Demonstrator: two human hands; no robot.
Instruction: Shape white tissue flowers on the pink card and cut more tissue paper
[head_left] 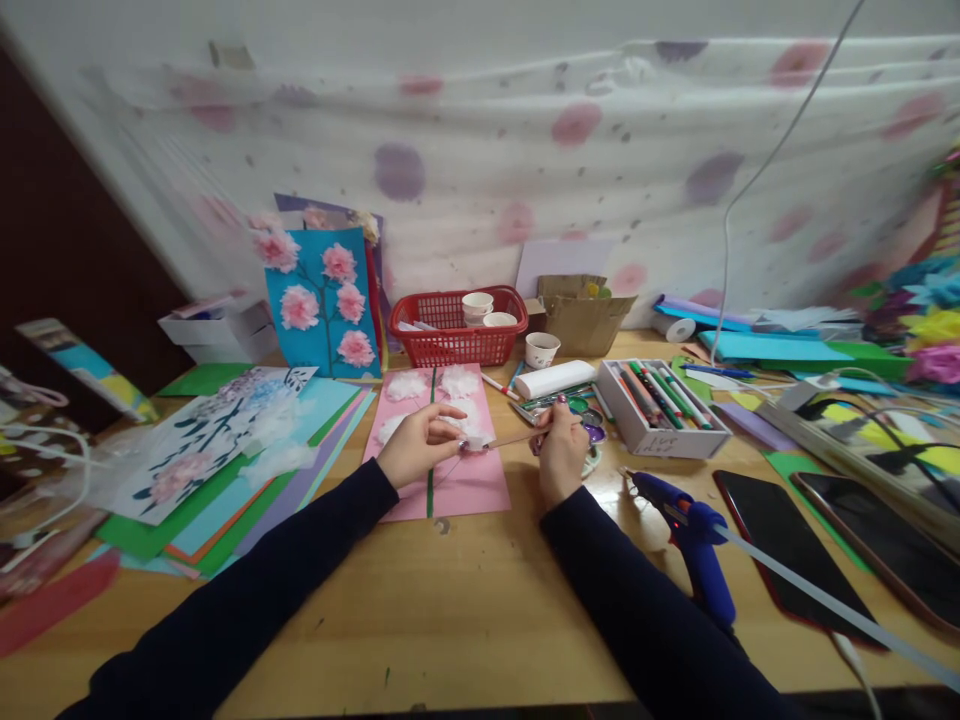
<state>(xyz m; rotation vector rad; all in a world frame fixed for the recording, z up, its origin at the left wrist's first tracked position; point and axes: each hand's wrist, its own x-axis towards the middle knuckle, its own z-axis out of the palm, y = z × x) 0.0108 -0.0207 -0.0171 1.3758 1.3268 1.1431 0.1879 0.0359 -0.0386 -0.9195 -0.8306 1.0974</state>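
Pink card (pixel 491 490) on the table, its long sides running away from the wearer. White tufts (pixel 409 385) sit either side of a green strip (pixel 430 495) down its middle. Left hand (pixel 427 435) over the card, thumb and fingers bent around a small white piece (pixel 477 442); cannot tell whether it is gripped or only touched. Right hand (pixel 564 450) off the card's right edge, fingers closed on a thin stick (pixel 517 436) pointing left across that edge to the white piece; contact at the tip unclear.

Room: table (pixel 420 630) wood shows from the card's near edge to the table's front edge, between the sleeves. Left of the card, coloured sheets (pixel 262 535) lie close, limiting that side. Behind it, red basket (pixel 457 345), near the far edge. Right of it, paint pots (pixel 592 433), then marker box (pixel 671 440); nearer the wearer, blue glue gun (pixel 697 545).
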